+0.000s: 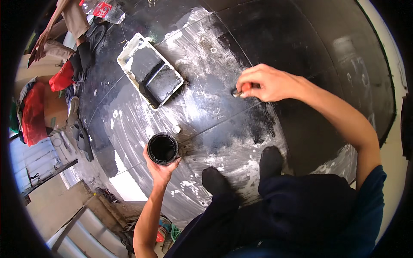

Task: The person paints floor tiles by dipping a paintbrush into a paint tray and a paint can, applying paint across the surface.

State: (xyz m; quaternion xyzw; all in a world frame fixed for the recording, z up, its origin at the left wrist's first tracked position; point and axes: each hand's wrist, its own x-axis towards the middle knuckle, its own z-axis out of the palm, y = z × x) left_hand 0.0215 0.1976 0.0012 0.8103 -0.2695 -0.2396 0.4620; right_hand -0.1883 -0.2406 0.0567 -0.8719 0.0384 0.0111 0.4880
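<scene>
My left hand [162,170] grips a round tub of black paint [163,149] from below, its mouth facing up. A small white cap [176,129] sits just beyond the tub. My right hand [269,84] is closed around a small tool with an orange handle [246,86], low over the floor. The tool's working end is small and blurred, with a metallic glint. Beneath both hands spreads the tiled floor [206,132], streaked with white, grey and black. Beyond them lies a white-rimmed paint tray [164,82], dark inside and coated with grey at its shallow end.
My socked feet [271,163] stand on the streaked floor. At far left another person's legs [72,21] show beside a clear plastic bottle [106,11]. Sandals [83,140], a sneaker [73,109] and red bags [34,113] line the left side. A pale wall [387,42] edges the right.
</scene>
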